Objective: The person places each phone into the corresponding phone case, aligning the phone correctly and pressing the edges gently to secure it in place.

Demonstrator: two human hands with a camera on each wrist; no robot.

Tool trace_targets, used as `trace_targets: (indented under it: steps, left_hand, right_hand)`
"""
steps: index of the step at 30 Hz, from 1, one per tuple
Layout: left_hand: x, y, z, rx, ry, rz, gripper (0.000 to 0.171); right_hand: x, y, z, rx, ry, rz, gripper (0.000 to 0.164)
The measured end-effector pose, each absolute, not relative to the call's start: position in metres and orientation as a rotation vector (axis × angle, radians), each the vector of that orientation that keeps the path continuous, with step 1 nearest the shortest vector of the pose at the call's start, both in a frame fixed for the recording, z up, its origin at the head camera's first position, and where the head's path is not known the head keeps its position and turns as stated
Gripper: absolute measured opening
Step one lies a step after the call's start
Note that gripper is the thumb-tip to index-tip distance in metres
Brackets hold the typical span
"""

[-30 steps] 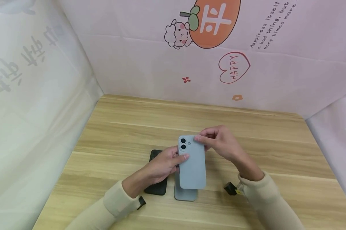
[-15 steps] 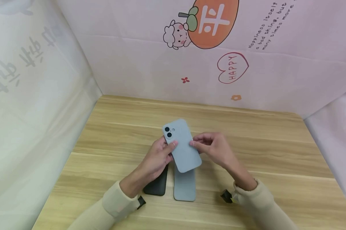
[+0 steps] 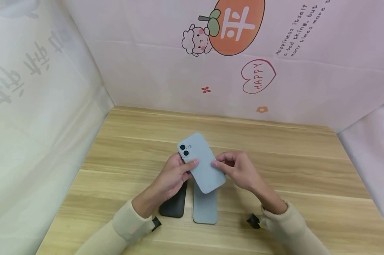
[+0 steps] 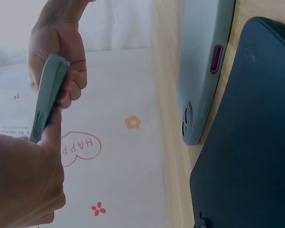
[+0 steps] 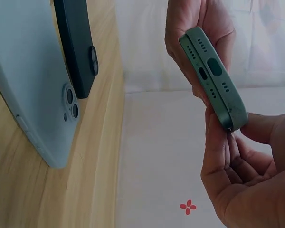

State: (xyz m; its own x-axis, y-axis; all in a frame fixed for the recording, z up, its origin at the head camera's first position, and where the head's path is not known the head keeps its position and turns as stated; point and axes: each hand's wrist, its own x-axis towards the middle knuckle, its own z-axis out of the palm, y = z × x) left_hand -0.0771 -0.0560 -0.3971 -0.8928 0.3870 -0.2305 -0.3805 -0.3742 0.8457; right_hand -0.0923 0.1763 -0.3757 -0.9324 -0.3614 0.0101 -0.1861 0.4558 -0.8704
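Note:
In the head view a pale blue phone with a case point(image 3: 203, 168) is tilted, its back and two lenses facing up. My left hand point(image 3: 174, 175) grips its left long side, thumb across the back. My right hand point(image 3: 241, 171) pinches the opposite long edge between thumb and fingers. The right wrist view shows the bottom end of this phone point(image 5: 211, 78), where the case's cutouts sit offset beside the phone's own port and speaker holes. Below, another pale grey-blue phone point(image 3: 205, 209) lies back up on the table, partly covered by the held one.
A black phone point(image 3: 174, 203) lies to the left of the grey-blue one, partly behind my left hand. Both rest on the wooden table point(image 3: 141, 141). A white printed cloth point(image 3: 157, 78) stands along the table's back edge.
The held phone has moved up and left and turned from nearly upright to tilted. My right hand has slid from its top right corner to the long side. The last half second shows little movement.

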Motion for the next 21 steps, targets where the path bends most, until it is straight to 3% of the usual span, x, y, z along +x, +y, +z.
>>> trace_targets:
  steps: [14, 21]
  left_hand:
    - [-0.076, -0.064, -0.396, 0.037, 1.479, 2.107, 0.041]
    - [-0.075, -0.061, -0.395, 0.020, 1.511, 2.138, 0.041]
  right_hand:
    - [-0.091, 0.198, -0.361, -0.843, 2.490, -1.128, 0.004]
    - [-0.088, 0.197, -0.363, -0.696, 2.595, -1.182, 0.008]
